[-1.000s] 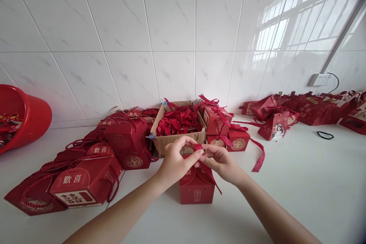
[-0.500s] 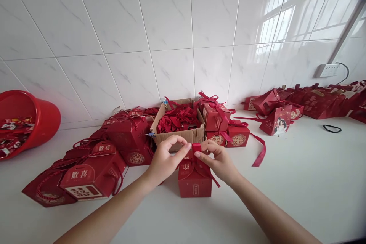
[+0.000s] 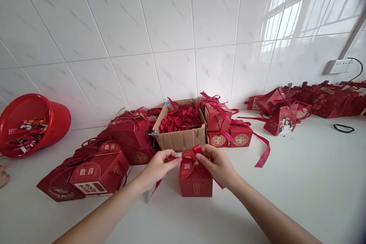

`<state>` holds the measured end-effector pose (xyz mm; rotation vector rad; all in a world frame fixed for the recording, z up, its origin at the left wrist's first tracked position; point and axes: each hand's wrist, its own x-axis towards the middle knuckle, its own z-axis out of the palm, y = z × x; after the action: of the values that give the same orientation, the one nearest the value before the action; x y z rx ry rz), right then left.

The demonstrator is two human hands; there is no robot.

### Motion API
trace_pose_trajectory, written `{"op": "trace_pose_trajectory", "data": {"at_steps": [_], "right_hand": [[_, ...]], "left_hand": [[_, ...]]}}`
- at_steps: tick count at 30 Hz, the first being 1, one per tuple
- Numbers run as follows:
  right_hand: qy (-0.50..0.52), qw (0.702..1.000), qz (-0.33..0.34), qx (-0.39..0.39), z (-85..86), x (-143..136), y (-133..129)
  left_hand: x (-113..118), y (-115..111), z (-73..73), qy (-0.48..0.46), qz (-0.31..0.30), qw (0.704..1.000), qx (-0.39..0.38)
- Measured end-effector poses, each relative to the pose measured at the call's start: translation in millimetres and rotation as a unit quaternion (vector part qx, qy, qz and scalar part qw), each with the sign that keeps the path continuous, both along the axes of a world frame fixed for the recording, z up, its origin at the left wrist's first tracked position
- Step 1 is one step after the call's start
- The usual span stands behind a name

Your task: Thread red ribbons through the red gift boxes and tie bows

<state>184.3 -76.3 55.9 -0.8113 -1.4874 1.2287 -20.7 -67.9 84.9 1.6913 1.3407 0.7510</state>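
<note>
A small red gift box (image 3: 196, 185) with gold lettering stands upright on the white counter in front of me. Red ribbon (image 3: 197, 148) is on its top, with one loop standing up. My right hand (image 3: 215, 162) pinches that loop between thumb and fingers. At the box's upper left, my left hand (image 3: 160, 167) is closed on another length of the ribbon, whose tail hangs below the palm. A further ribbon end comes out under my right hand. The crossing of the ribbon is partly hidden by my fingers.
Behind the box, a cardboard carton (image 3: 183, 139) holds red ribbons. Red boxes with cords (image 3: 100, 171) are stacked at left, beside a red bucket (image 3: 61, 122). More ribboned boxes (image 3: 240, 139) stand right of the carton. Another person's hand (image 3: 3, 176) shows at the left edge.
My left hand has moved down and left from the loop and now holds a ribbon end stretched sideways. My right hand keeps the loop, now tilted. Another person's hand has appeared at far left.
</note>
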Motion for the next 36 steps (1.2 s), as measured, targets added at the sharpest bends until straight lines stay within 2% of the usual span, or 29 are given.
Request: {"op": "trace_pose_trajectory", "data": {"at_steps": [5, 9, 13, 16, 20, 25, 28, 32, 34, 36], "right_hand": [[-0.054, 0.997, -0.054, -0.001, 2.8, -2, -2], [-0.086, 0.992, -0.090, 0.008, 3.8, -5, 0], [-0.120, 0.987, -0.107, 0.024, 3.4, -9, 4], [-0.143, 0.985, -0.089, 0.046, 5.2, -9, 5], [-0.157, 0.983, -0.037, 0.086, 9.5, -6, -1], [-0.160, 0.982, -0.023, 0.097, 9.6, -3, -5], [-0.149, 0.984, -0.030, 0.092, 6.0, -5, -4], [-0.147, 0.984, -0.035, 0.095, 2.6, -6, -3], [-0.142, 0.985, -0.037, 0.093, 1.7, -5, -3], [-0.135, 0.986, -0.034, 0.089, 0.8, -4, -3]], "left_hand": [[-8, -3, 24.5, 0.047, -0.023, 0.992, 0.116], [-6, -11, 39.3, 0.081, -0.106, 0.966, 0.222], [6, -12, 45.3, 0.079, -0.184, 0.949, 0.242], [18, -7, 47.5, 0.082, -0.213, 0.939, 0.259], [31, 2, 50.8, 0.068, -0.201, 0.944, 0.254], [43, 10, 56.0, -0.006, -0.165, 0.973, 0.164], [47, 25, 48.6, -0.013, -0.155, 0.979, 0.132], [45, 50, 21.6, 0.013, -0.097, 0.987, 0.130], [39, 52, 10.4, 0.027, -0.054, 0.986, 0.158], [32, 45, 6.1, 0.031, -0.014, 0.980, 0.194]]}}
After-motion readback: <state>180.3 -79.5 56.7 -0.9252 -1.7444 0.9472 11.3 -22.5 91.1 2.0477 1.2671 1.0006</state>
